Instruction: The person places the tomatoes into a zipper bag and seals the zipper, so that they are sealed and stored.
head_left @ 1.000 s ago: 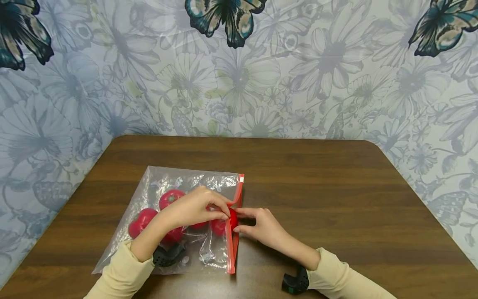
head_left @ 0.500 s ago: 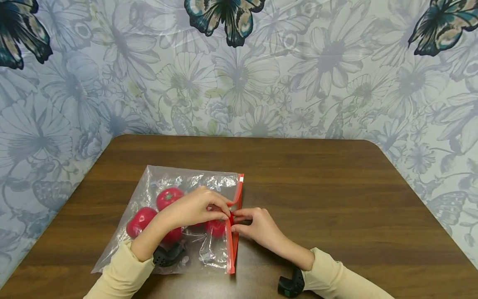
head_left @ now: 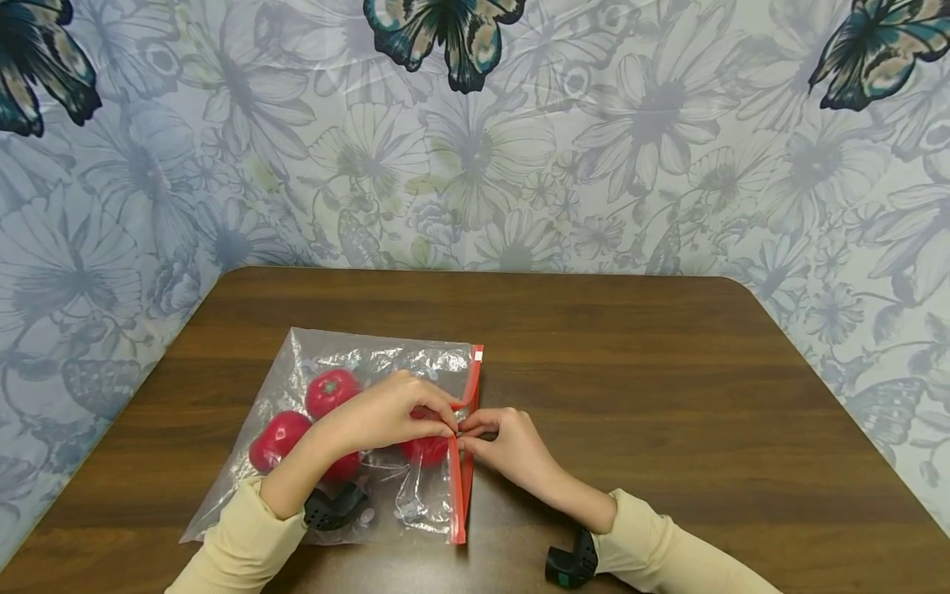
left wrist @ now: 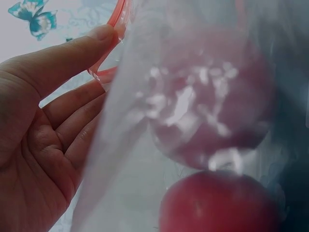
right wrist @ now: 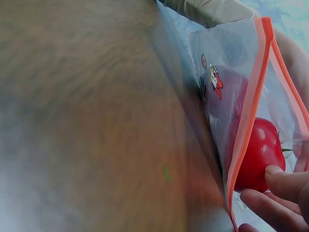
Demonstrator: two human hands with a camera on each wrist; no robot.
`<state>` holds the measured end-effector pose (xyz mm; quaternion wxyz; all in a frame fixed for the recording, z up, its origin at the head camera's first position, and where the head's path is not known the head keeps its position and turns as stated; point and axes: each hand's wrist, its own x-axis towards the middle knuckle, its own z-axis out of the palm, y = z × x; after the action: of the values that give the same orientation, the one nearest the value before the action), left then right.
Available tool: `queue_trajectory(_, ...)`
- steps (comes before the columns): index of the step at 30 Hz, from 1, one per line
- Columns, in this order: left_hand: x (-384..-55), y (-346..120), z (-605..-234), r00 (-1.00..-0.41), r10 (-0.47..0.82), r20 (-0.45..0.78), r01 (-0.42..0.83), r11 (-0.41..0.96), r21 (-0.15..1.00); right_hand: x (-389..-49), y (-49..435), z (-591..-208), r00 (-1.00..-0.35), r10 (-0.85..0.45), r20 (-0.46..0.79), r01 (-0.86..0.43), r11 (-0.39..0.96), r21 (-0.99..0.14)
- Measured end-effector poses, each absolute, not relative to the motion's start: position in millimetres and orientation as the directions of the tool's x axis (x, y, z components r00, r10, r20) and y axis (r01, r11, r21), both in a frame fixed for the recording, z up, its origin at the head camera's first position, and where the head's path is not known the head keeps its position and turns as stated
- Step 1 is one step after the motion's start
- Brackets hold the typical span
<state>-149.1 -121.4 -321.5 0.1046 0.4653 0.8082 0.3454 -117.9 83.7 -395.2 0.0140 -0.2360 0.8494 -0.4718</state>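
Note:
A clear zip bag (head_left: 297, 363) with a red zip edge lies on the table with several red tomatoes (head_left: 332, 393) inside. My left hand (head_left: 393, 404) reaches over the bag and pinches one side of its red edge (left wrist: 116, 19), holding the mouth apart. At that mouth my right hand (head_left: 519, 445) has thumb and fingers extended. In the right wrist view its thumb (right wrist: 285, 182) touches a tomato (right wrist: 260, 154) with green sepals just inside the bag, with the fingers (right wrist: 265, 205) below it. The left forearm hides part of the contents.
The brown wooden table (head_left: 631, 363) extends beyond the bag to the right and back. A flowered backdrop (head_left: 653, 165) with butterflies hangs behind it. Black bands (head_left: 571, 565) are worn at both wrists.
The tomato at the mouth has moved left, further into the bag, and the others shifted slightly left. My right hand followed leftward, its fingertips drawing closer together. My left hand stayed on the edge.

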Motion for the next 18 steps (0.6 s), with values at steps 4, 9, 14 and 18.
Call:
queue_trajectory(4,-149.4,-121.3,-322.1,-0.544,0.824,0.157,0.686,0.329,0.649,-119.3,80.6,-394.8,-0.89,-0.405,0.21,-0.394,0.45,-0.802)
queue_trajectory(9,-149.4,-121.9,-321.4,-0.541,0.826,0.156,0.7,0.34,0.628,-121.5,78.9,-395.3,-0.894,-0.392,0.219,-0.393,0.448,-0.803)
queue_trajectory(14,-150.3,-121.4,-321.9,-0.546,0.825,0.146,0.694,0.347,0.631,-122.2,80.6,-396.4,-0.887,-0.398,0.234,-0.404,0.426,-0.81)
queue_trajectory(18,-150.1,-121.7,-322.7,-0.546,0.825,0.147,0.687,0.341,0.641,-120.8,85.1,-397.6,-0.882,-0.414,0.224,-0.405,0.425,-0.809)
